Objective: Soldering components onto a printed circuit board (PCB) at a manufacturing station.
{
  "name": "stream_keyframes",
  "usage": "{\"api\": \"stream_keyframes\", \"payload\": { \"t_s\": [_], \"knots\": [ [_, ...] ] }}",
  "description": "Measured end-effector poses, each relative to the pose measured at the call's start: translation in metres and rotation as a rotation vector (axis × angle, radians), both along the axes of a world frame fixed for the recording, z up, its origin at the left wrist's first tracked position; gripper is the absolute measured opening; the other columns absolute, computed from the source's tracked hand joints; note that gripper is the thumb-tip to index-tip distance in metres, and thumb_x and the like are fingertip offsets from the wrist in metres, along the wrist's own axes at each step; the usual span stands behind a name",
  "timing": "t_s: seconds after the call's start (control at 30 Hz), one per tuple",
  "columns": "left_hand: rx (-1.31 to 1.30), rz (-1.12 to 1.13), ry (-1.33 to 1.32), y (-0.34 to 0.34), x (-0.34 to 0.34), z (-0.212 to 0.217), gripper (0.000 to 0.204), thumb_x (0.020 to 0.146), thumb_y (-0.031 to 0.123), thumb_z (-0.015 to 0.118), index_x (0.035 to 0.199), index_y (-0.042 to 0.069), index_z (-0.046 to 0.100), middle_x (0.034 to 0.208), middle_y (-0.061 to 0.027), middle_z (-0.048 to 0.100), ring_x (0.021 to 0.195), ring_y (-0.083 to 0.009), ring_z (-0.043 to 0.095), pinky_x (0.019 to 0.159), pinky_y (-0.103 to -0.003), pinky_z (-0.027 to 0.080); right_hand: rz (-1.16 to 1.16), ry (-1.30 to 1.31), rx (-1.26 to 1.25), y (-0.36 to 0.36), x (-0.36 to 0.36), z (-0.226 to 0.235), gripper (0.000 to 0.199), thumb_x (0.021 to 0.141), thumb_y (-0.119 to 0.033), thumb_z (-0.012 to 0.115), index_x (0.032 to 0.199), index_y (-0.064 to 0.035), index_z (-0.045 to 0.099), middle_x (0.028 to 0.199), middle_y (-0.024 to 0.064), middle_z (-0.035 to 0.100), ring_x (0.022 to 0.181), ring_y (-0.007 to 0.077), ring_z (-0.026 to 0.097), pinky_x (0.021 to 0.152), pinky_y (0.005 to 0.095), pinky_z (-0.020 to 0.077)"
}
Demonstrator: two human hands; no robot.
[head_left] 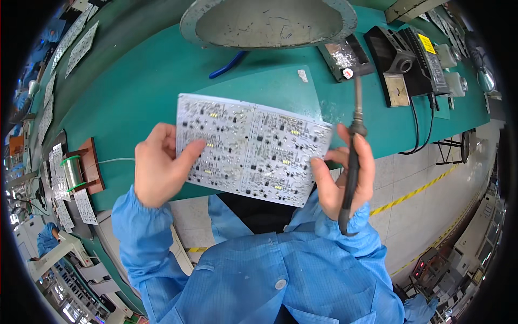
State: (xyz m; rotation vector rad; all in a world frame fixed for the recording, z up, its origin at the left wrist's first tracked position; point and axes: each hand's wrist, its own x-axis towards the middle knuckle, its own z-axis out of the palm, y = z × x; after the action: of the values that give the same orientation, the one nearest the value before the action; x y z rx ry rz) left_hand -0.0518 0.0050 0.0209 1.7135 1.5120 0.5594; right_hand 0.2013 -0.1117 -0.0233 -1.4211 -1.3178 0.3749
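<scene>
A pale, rectangular circuit board, dotted with tiny black and yellow parts and shiny solder points, is held up in front of the person's body, over the near edge of a green-topped bench. A groove-like seam divides it into two similar halves. The left hand pinches its left edge, thumb on the face. The right hand grips its right edge with the thumb and also holds a dark-handled soldering iron, whose metal end points away from the person and stands clear of the board.

To the left, a spool of silvery wire sits on a reddish-brown stand; a thin strand runs from it toward the left hand, and whether they touch is hidden. Beyond the board lie a blue-handled tool and, above it, a large grey hood. At the far right are a black iron stand, a black box with a yellow label and small bottles. More circuit boards lie at far left. The person wears a blue jacket; yellow stripes cross the tiled floor
</scene>
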Motion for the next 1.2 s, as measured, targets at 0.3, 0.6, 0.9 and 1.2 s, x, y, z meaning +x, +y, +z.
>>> {"api": "stream_keyframes", "payload": {
  "t_s": [0.3,0.6,0.9,1.2],
  "knots": [
    [0.464,0.114,-0.604,-0.009,-0.004,0.002,0.034,0.075,-0.008,0.064,0.103,-0.003,0.046,0.107,-0.0193,0.058,0.1,-0.0251,0.059,0.086,-0.035,0.049,-0.071,-0.037,0.402,-0.005,-0.019,0.049,0.091,0.072,0.003,0.072,0.14,-0.0234,0.018,0.129,0.0307,0.043,0.098,0.03,0.061,0.087,0.0388,0.0451],
    [0.298,-0.007,-0.961,0.015,0.005,-0.045,0.02,0.081,-0.007,0.059,0.093,0.001,0.045,0.106,-0.0238,0.056,0.099,-0.0334,0.059,0.088,-0.043,0.049,0.153,-0.156,0.528,-0.004,-0.02,0.058,0.076,0.085,-0.016,0.062,0.142,-0.019,0.012,0.129,0.0331,0.04,0.098,0.03,0.059,0.086,0.0395,0.0461],
    [0.185,0.044,-1.05,0.016,0.0,-0.047,0.024,0.078,-0.009,0.061,0.094,0.001,0.046,0.106,-0.0235,0.056,0.1,-0.0347,0.059,0.09,-0.044,0.047,0.172,-0.158,0.487,-0.007,-0.024,0.062,0.079,0.081,-0.012,0.064,0.141,-0.021,0.013,0.132,0.0316,0.039,0.101,0.0296,0.059,0.09,0.0397,0.0434],
    [0.354,0.022,-0.665,-0.001,-0.005,-0.013,0.03,0.076,-0.007,0.063,0.103,-0.006,0.048,0.102,-0.018,0.06,0.09,-0.0212,0.062,0.081,-0.032,0.051,0.058,-0.166,0.403,-0.011,-0.023,0.062,0.092,0.071,0.01,0.068,0.141,-0.0201,0.017,0.132,0.0279,0.041,0.101,0.0274,0.058,0.087,0.0366,0.0448]
  ]
}}
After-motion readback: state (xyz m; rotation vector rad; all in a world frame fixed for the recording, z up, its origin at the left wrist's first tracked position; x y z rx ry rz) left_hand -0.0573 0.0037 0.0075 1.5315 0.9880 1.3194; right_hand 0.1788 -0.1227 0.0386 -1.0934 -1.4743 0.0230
